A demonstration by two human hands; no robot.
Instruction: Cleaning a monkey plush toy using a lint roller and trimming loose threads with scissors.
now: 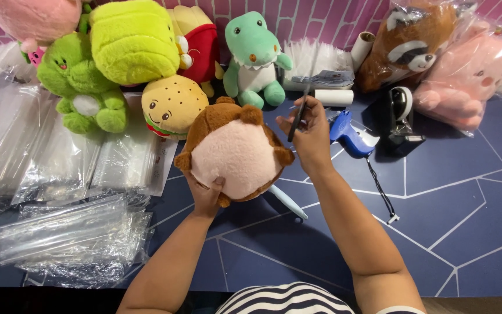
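Left hand [205, 195] cupped, right hand [309, 135] pinching.

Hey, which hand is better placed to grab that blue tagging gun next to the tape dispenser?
Probably the right hand: it hovers just beside the blue tagging gun, though it holds a thin dark tool. The left hand grips the brown plush toy.

Small packing station for plush toys, home or small-shop setup; dark blue table [466, 209] with white line pattern; stacks of clear plastic bags [42, 157] at left; row of plush toys [135, 40] along pink brick-pattern wall [321, 14]; bagged plushes [466, 75] at right; tape dispenser [401, 116]; blue tagging gun [350, 136]; paper rolls [335, 96]
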